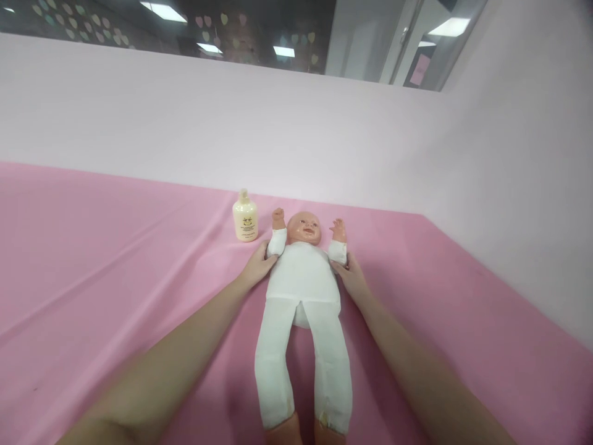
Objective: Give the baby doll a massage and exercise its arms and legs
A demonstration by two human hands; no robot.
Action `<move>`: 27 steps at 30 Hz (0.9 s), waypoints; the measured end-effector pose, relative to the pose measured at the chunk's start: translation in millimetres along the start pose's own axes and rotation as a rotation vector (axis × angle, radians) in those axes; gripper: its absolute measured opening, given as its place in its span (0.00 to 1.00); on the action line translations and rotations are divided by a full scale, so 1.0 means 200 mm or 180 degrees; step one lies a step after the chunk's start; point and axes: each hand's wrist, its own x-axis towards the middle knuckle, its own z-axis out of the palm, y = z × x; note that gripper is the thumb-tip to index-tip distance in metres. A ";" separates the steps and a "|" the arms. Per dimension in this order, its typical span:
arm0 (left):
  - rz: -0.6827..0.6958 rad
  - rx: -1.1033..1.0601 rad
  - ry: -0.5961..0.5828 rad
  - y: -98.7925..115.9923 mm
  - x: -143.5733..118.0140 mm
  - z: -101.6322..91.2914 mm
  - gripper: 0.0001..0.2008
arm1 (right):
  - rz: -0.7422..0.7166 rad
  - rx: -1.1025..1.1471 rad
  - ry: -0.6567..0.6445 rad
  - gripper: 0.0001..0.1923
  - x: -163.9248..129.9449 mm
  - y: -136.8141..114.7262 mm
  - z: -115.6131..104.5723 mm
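Note:
A baby doll (303,272) lies on its back on the pink cloth, its head away from me and its legs toward me. Its body and limbs are white, while the head, hands and lower legs are flesh-coloured. My left hand (259,262) is closed around the doll's arm on the left side, thumb across the front. On the other side, my right hand (351,275) grips the opposite arm near the elbow. Both doll arms are bent upward beside its head. The doll's feet are cut off by the bottom edge of the view.
A cream-coloured pump bottle (245,216) stands upright left of the doll's head. Pink cloth (115,247) with some creases covers the surface. A white wall (208,123) rises behind and to the right, with a window (259,31) above it.

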 end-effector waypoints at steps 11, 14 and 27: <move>0.0081 0.0033 0.0077 0.03 0.00 0.01 0.21 | -0.0103 0.0149 -0.0028 0.19 0.00 0.02 0.00; 0.0104 0.0067 0.0072 0.02 0.00 0.01 0.21 | -0.0091 0.0221 -0.0085 0.20 0.00 0.01 0.01; -0.0067 0.0133 0.0121 0.01 0.00 0.01 0.21 | -0.0077 -0.0049 0.0046 0.21 0.02 0.06 -0.01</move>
